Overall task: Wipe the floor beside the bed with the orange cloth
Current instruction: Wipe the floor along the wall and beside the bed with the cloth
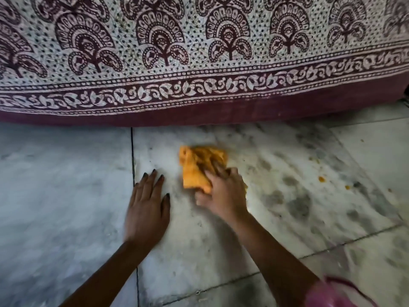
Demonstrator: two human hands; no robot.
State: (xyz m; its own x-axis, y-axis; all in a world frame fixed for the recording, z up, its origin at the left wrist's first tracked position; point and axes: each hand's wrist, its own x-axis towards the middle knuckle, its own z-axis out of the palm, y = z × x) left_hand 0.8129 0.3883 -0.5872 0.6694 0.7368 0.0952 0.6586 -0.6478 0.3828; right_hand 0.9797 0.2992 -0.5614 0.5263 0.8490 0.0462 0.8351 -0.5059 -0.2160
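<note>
Well, the orange cloth (pixel 194 165) lies bunched on the marble floor (pixel 66 173), near the bed (pixel 199 63), whose patterned cover hangs along the far side. The right hand (pixel 223 193) holds the cloth's near end, fingers and thumb curled round it, blurred. The left hand (pixel 147 209) lies flat on the floor just left of the cloth, fingers straight, not touching it. Small orange crumbs (pixel 321 179) dot the dark-smudged tile to the right
</note>
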